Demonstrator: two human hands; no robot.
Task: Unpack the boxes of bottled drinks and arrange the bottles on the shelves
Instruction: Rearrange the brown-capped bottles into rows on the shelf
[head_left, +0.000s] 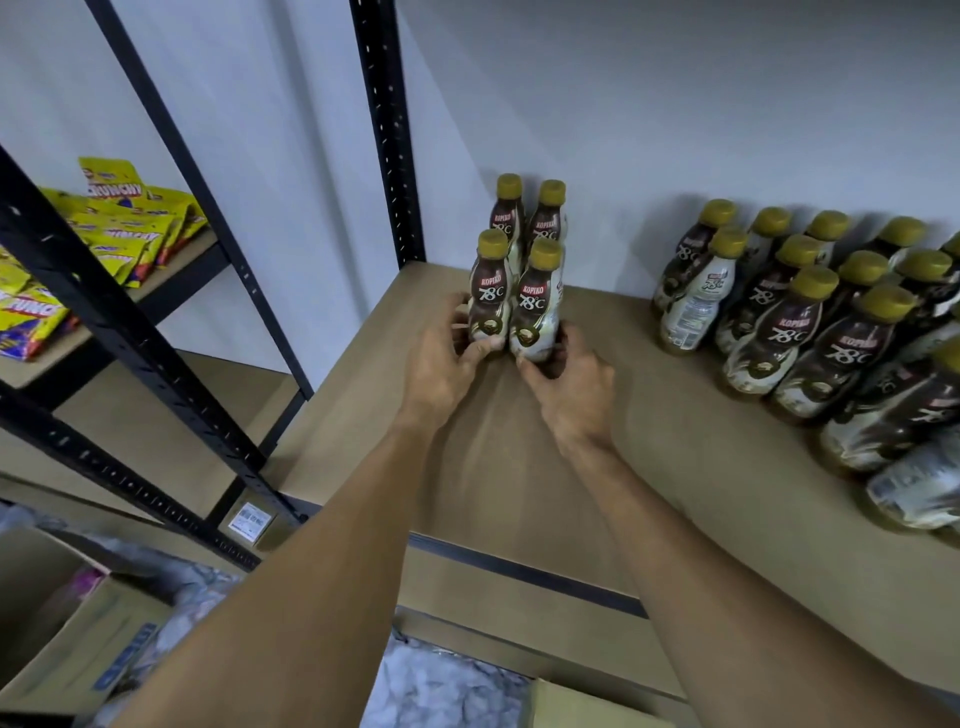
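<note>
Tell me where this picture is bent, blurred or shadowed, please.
Head view: the wide lens tilts the post and the right bottles; the four bottles in the middle are sharp; the box at bottom left is blurred; light is soft, shadows faint.

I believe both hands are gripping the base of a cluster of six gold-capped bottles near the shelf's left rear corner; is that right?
Not quite: the head view shows four gold-capped bottles in the cluster, not six. The rest holds: the left hand and the right hand grip its base near the left rear corner of the shelf.
</note>
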